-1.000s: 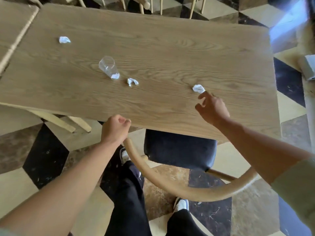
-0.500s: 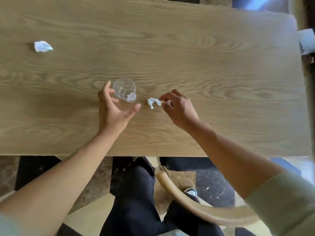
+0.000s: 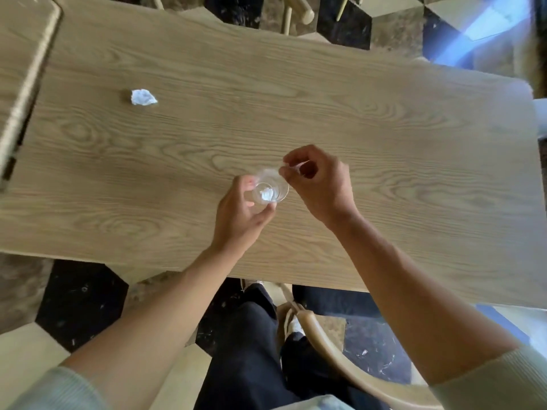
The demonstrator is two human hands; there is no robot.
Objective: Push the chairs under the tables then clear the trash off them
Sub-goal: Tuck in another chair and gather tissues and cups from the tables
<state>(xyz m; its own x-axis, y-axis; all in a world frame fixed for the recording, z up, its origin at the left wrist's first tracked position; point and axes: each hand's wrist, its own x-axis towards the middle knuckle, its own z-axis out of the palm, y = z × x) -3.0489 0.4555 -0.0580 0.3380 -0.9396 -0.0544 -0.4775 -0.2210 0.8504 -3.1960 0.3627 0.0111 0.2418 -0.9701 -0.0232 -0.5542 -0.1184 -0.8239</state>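
Note:
My left hand [image 3: 239, 213] grips a clear plastic cup [image 3: 270, 187] near the middle of the wooden table [image 3: 384, 179]; a white paper scrap lies in the cup's bottom. My right hand [image 3: 318, 184] is pinched shut just right of the cup's rim, with a bit of white paper trash [image 3: 296, 166] between thumb and fingers. A crumpled white paper ball [image 3: 143, 97] lies on the table at the far left. The chair [image 3: 331, 344] with a curved wooden back and dark seat sits partly under the table's near edge.
A second table [image 3: 20, 54] adjoins on the left with a narrow gap between. Wooden chair legs [image 3: 291, 13] show beyond the far edge. My dark-trousered legs [image 3: 251, 350] stand beside the chair on the chequered floor.
My left hand closed around the cup and turned it upright. My right hand picked up the small paper scrap beside it and brought it to the cup's rim.

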